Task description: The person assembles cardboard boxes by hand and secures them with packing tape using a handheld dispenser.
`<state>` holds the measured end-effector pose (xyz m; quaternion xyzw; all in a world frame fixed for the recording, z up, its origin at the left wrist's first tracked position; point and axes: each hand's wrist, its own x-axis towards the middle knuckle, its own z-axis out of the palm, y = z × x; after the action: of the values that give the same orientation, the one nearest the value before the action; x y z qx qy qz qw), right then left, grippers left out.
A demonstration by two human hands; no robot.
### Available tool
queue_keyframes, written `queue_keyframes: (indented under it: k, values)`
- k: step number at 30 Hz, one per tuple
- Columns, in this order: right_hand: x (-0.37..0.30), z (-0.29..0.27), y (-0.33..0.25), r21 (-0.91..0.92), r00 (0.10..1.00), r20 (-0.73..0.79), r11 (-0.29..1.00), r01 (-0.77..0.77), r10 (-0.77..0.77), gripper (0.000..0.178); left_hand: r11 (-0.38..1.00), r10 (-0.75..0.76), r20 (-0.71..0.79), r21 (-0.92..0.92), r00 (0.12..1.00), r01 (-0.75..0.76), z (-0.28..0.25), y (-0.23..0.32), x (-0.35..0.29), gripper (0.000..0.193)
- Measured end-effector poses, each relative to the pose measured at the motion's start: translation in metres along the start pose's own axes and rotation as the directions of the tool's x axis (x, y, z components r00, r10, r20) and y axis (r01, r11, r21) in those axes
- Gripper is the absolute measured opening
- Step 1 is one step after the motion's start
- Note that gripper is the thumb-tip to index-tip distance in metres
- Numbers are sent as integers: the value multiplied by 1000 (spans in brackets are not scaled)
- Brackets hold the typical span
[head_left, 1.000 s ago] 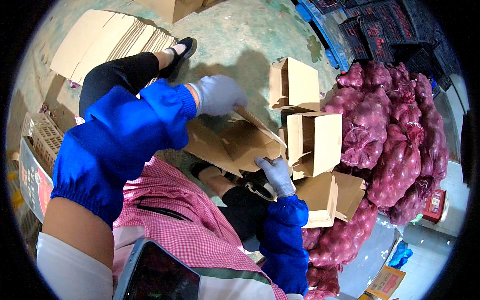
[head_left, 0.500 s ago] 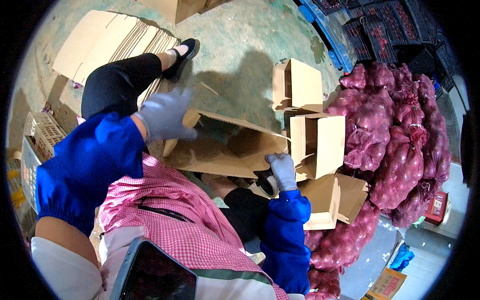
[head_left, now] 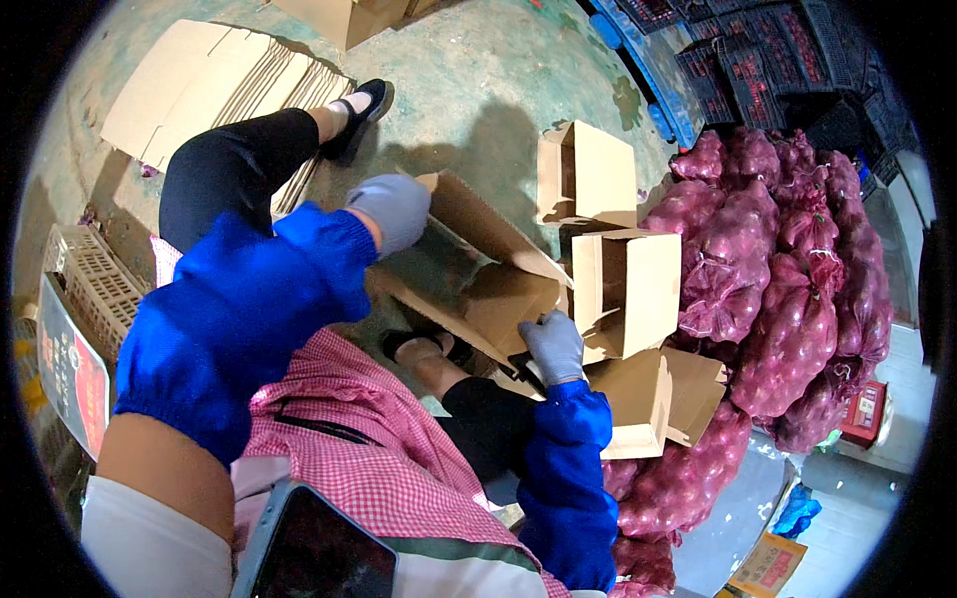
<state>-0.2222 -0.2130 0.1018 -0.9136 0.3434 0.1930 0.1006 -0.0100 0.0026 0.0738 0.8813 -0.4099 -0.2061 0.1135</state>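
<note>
Both my hands wear grey gloves and are at an open cardboard box held tilted in front of me. My left hand is closed at the box's far left end, fingers curled by a raised flap; its fingertips are partly hidden. At the near right end, my right hand grips the box edge. Just below that hand shows a dark object, too covered to name. The box stands open at its left end, with greenish floor visible through it.
To the right stand several open cartons beside piled red net sacks of onions. A stack of flattened cardboard lies far left, near my outstretched leg. A plastic crate is at the left. Black crates fill the far right.
My left hand, blurred and spread earlier, has moved right and closed at the box's left end. The box has turned, its near left edge swinging up to the right. My right hand shifted slightly nearer.
</note>
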Motion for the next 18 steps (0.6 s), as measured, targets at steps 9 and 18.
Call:
queue_keyframes:
  k: [9, 18]
  values:
    - [16, -7, -29, -135, 985, 154, 986, 99, -78, 65, 959, -251, -66, 117, 966, 257, 9, 61, 15, 32]
    - [28, 12, 31, 484, 959, 128, 860, 160, -251, 61, 995, -18, 337, -85, 941, 50, -17, 24, -7, 75]
